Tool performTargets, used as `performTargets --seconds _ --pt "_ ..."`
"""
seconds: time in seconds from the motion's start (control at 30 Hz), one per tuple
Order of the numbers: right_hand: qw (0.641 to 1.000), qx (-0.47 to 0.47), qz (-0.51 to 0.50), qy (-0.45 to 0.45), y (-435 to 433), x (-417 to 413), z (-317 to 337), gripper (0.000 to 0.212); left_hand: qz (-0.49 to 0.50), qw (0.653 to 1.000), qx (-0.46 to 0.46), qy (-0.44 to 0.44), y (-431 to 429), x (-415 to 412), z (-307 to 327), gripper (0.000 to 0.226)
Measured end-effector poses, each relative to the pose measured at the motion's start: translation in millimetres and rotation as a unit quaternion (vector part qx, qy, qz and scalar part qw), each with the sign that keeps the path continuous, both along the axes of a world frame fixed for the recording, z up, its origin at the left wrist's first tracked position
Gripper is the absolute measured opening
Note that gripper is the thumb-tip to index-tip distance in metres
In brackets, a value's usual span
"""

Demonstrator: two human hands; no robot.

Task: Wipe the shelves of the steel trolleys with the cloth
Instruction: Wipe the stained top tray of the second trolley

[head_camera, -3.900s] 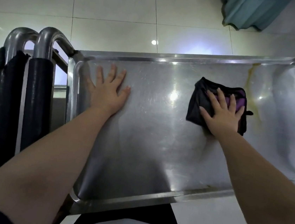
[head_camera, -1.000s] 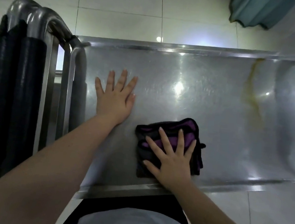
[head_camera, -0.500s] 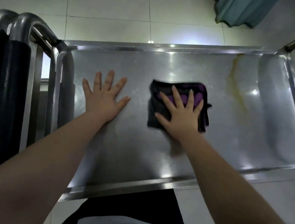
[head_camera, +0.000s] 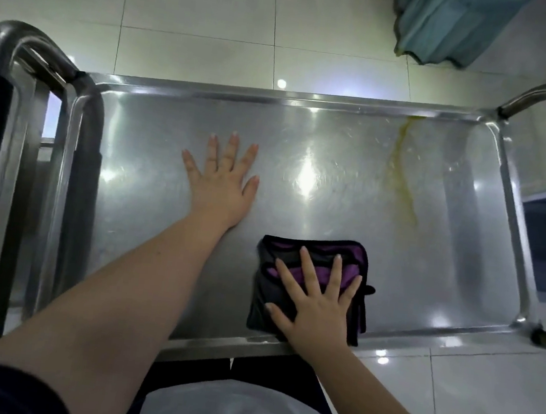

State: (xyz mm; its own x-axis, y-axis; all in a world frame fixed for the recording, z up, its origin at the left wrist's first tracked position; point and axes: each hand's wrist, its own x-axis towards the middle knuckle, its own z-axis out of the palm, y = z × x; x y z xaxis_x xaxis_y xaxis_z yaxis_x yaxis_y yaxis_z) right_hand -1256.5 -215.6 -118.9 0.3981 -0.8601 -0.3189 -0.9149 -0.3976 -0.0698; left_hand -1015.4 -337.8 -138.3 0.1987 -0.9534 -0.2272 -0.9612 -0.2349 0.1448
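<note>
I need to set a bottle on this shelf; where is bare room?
Bare steel lies between the left hand and the yellowish stain, and from the stain to the right rim of the shelf. The near middle is crowded: the right hand presses the cloth there.

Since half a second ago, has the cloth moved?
Yes. The cloth has slid toward the near rim of the shelf, pressed by the right hand.

Dim, cool overhead light; ceiling-lamp glare spots on steel shelf [head_camera: 340,139] and floor tiles [head_camera: 199,1]; wide-angle edge bending.
</note>
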Motion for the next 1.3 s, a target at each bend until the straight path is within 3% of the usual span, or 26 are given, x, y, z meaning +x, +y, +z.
performTargets --seconds 0.1,0.37,0.5,0.7,0.77,0.87,0.97,1.1,1.2,1.3 --pt "1.0 -0.013 0.015 -0.011 -30.3 -0.8 -0.5 0.072 0.004 1.0 -0.014 -0.005 3.1 1.7 -6.2 0.061" --pt "1.0 -0.005 -0.021 0.012 -258.1 57.3 -8.0 0.077 0.017 0.999 -0.024 -0.019 -3.2 -0.2 -9.9 0.068" --pt "1.0 -0.013 -0.005 0.009 -226.6 40.5 -9.6 0.075 0.019 0.999 -0.019 -0.017 -4.6 -0.8 -10.8 0.07" --pt "0.998 -0.006 0.055 -0.011 -48.0 -66.5 -2.9 0.073 0.021 1.0 -0.003 -0.02 -0.6 -1.9 -8.3 0.071" --pt "0.998 0.014 0.064 -0.004 -24.5 -82.9 0.3 0.073 0.02 0.999 -0.005 -0.026 1.3 -2.1 -8.5 0.07" --pt "0.999 -0.006 0.041 -0.011 -79.6 -61.3 -3.3 0.071 0.016 0.999 -0.011 -0.025 2.1 -0.6 -9.4 0.07" --pt "0.999 -0.017 -0.035 -0.005 -195.3 -13.2 -10.4 0.072 0.013 0.999 -0.022 -0.031 -0.7 -1.0 -11.4 0.069" --pt "0.999 0.001 -0.039 0.017 -293.8 28.2 -10.2 0.076 0.017 0.999 -0.019 -0.042 -4.4 0.4 -12.1 0.069" --pt "1.0 -0.006 -0.02 0.011 -268.9 16.0 -10.2 0.075 0.023 0.999 0.007 -0.039 -6.4 0.7 -8.6 0.07" --pt "0.999 -0.025 0.005 -0.021 -185.8 -23.3 -10.2 0.073 0.02 0.998 0.035 -0.043 -7.6 -0.8 -2.5 0.07"
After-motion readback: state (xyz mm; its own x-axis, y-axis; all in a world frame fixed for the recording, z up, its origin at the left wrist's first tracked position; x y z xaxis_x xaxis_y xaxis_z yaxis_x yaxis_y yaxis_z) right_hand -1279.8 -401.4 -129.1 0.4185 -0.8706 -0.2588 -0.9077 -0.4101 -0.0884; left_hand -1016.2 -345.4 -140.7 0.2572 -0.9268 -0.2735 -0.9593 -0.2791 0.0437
